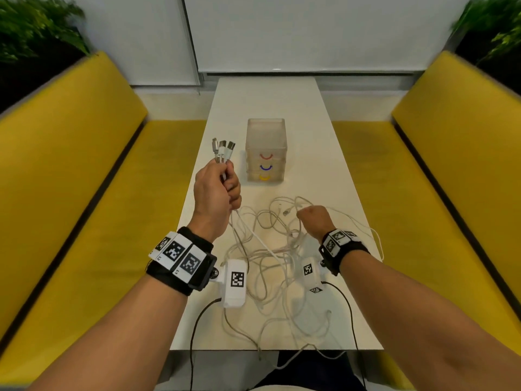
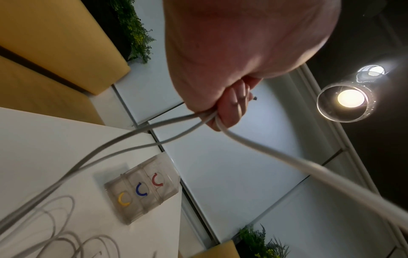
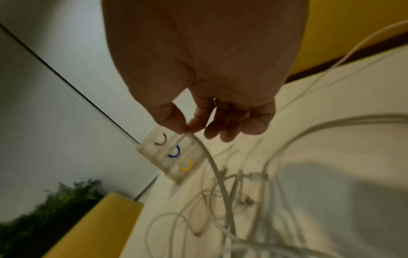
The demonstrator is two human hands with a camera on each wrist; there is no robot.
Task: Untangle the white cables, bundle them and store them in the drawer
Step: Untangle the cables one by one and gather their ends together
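My left hand [image 1: 222,182] is raised above the table and grips three white cables just below their plugs [image 1: 223,146], which stick up out of the fist. In the left wrist view the fingers [image 2: 232,106] curl round those cables [image 2: 176,125]. A tangle of white cables [image 1: 270,249] lies on the white table [image 1: 332,170]. My right hand [image 1: 311,217] is low over the tangle, and its thumb and forefinger [image 3: 189,124] pinch one cable end [image 3: 205,153]. A clear drawer unit [image 1: 266,150] with red, blue and yellow handles stands behind, all drawers closed.
Yellow benches [image 1: 84,170] [image 1: 439,170] run along both sides of the narrow table. Some cable hangs over the near table edge [image 1: 282,359]. Black wires [image 1: 197,328] trail from my wrist cameras. Plants [image 1: 36,26] stand at the back corners.
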